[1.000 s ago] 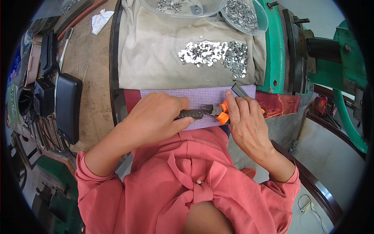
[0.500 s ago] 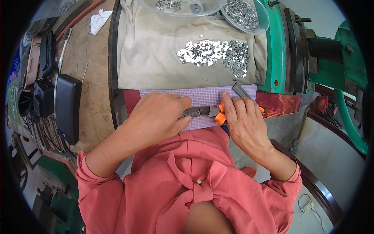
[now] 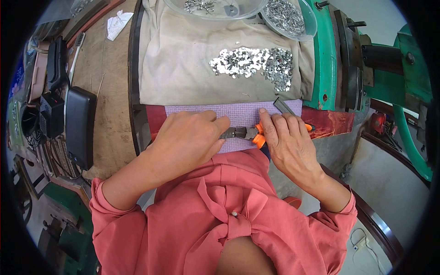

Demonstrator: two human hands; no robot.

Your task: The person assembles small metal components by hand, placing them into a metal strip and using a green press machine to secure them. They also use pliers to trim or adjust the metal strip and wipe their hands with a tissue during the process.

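Note:
My right hand [image 3: 292, 141] is wrapped round the orange handles of a pair of pliers [image 3: 259, 139]. Their dark jaws point left and meet the end of a dark, ridged metal strip [image 3: 226, 134]. From the left, my left hand [image 3: 190, 136] pinches that strip between thumb and fingers; most of it is hidden under the hand. Both hands are above a lilac woven mat [image 3: 238, 109] at my lap. Just beyond my right fingers lies a grey metal bar [image 3: 283, 106]. Farther off, small shiny metal pieces [image 3: 245, 63] are heaped on a beige cloth [image 3: 174, 64].
Clear plastic bowls of small metal parts, a wide bowl [image 3: 215, 17] and a smaller bowl [image 3: 305, 34], stand at the far edge. A green machine [image 3: 326, 59] rises on the right. To the left, a wooden board [image 3: 112, 91] carries a black case [image 3: 80, 126] and a toothbrush [image 3: 74, 57].
My left hand has shifted slightly right, closer to the pliers, and less of the strip shows. The right hand and pliers are almost where they were.

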